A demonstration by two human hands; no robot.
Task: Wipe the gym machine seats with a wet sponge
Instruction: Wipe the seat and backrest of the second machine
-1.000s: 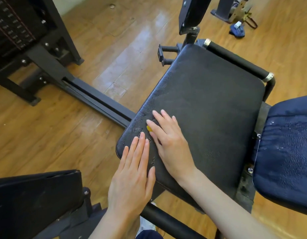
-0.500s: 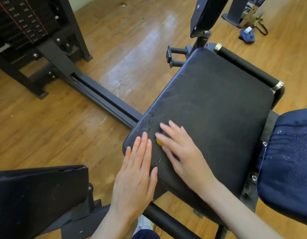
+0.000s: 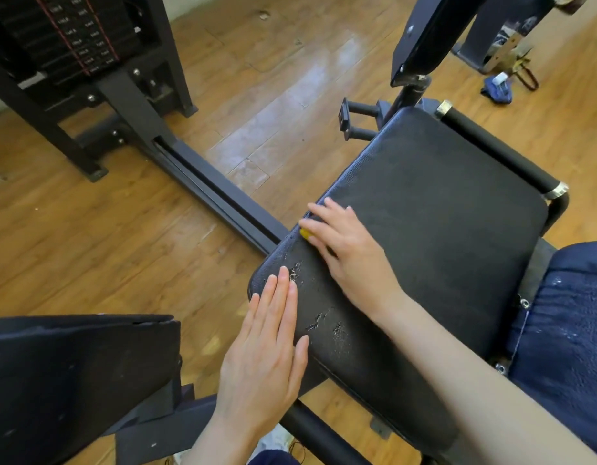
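A black padded machine seat point(image 3: 434, 229) fills the middle right of the head view, its near left corner cracked and worn. My right hand point(image 3: 347, 253) lies flat on the seat near its left edge, pressing a yellow sponge point(image 3: 305, 233) of which only a small corner shows under the fingers. My left hand point(image 3: 267, 350) rests flat with straight fingers on the seat's near left corner, holding nothing.
A weight stack frame point(image 3: 89, 62) stands at the upper left, with a steel rail point(image 3: 216, 199) running to the seat. A black pad point(image 3: 72, 374) lies at lower left, a blue backrest pad point(image 3: 575, 330) at right. A blue cloth point(image 3: 497, 88) lies on the wooden floor.
My right hand has slid the sponge forward along the seat's left edge, away from my left hand. The left hand has stayed on the near corner.
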